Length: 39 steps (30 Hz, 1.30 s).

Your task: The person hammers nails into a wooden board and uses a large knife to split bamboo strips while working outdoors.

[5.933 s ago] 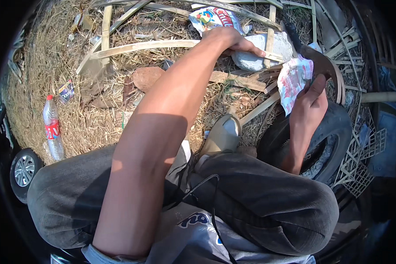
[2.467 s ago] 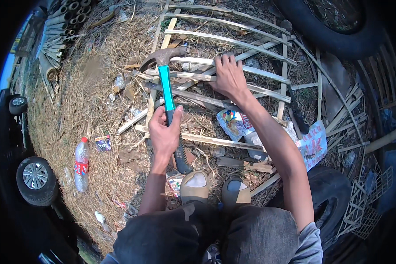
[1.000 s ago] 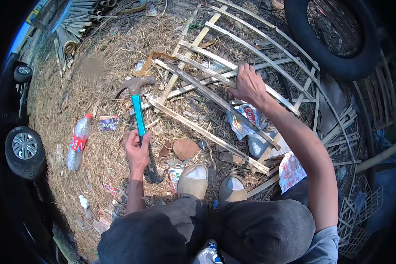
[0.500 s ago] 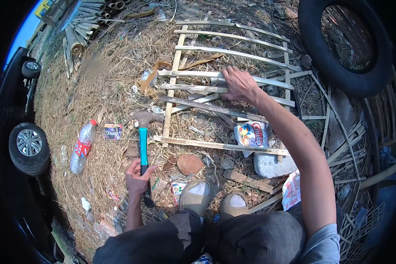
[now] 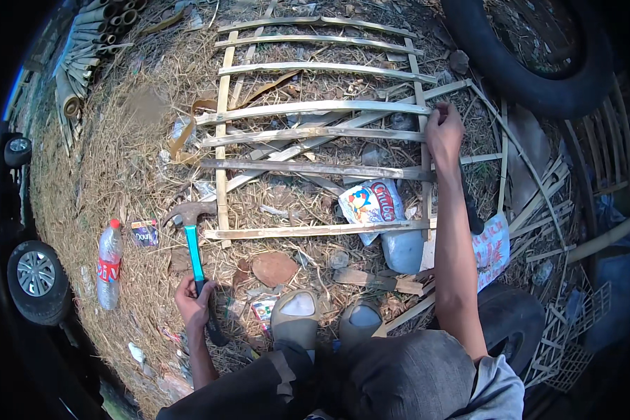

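My left hand is closed around the lower handle of a claw hammer, whose teal and black grip stands below a rusty metal head. The hammer head is just left of a bamboo lattice lying on the ground. Several light slats cross its two side rails, and one slat is darker. At the lattice's right rail my right hand has its fingers curled in at the slat ends; the exact grip is partly hidden by the hand.
Dry straw and litter surround the lattice, with a printed packet under its lower right. A plastic bottle stands out at left. A tyre lies at upper right, bamboo poles at upper left, and a vehicle wheel at far left.
My right hand has moved from the middle of the slats to the right rail. My left hand still holds the hammer. The whole view has shifted, so the lattice appears further left.
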Tool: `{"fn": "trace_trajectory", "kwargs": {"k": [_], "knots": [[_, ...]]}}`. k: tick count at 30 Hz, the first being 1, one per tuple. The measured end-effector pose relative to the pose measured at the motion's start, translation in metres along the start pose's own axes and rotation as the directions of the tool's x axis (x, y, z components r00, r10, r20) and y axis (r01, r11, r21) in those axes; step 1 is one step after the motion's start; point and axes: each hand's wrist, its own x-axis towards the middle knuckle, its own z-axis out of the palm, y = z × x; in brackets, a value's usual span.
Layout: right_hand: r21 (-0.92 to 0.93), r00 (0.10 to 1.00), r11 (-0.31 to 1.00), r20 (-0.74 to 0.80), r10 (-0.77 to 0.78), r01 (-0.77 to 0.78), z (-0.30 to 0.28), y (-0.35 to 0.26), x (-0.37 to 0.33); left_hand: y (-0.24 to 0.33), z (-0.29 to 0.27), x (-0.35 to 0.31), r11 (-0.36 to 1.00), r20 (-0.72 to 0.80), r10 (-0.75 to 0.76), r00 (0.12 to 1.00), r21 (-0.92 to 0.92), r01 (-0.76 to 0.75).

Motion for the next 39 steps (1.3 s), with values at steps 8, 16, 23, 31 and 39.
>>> {"fn": "trace_trajectory", "kwargs": {"k": [8, 16, 23, 31, 39], "knots": [[-0.291, 0.954, 0.953, 0.255, 0.155, -0.078, -0.012, 0.064, 0.077, 0.003, 0.010, 0.006, 0.991, -0.047, -0.059, 0.997, 0.119, 0.064], [-0.581, 0.823, 0.685, 0.567, -0.047, 0.439, 0.006, 0.065, 0.101, 0.027, 0.020, 0.002, 0.999, -0.132, -0.037, 0.990, 0.023, 0.041], [-0.382, 0.669, 0.687, 0.715, -0.204, 0.618, -0.022, 0.097, 0.127, 0.050, 0.039, 0.001, 0.994, -0.216, 0.106, 0.971, 0.014, -0.105], [-0.701, 0.738, 0.310, 0.675, -0.003, 0.642, -0.094, 0.130, 0.185, 0.072, 0.062, -0.009, 0.969, 0.002, 0.224, 0.975, 0.107, -0.223], [-0.503, 0.588, 0.514, 0.809, -0.003, 0.695, -0.093, 0.133, 0.184, 0.051, 0.067, -0.005, 0.986, 0.053, 0.139, 0.989, 0.082, -0.143]]}}
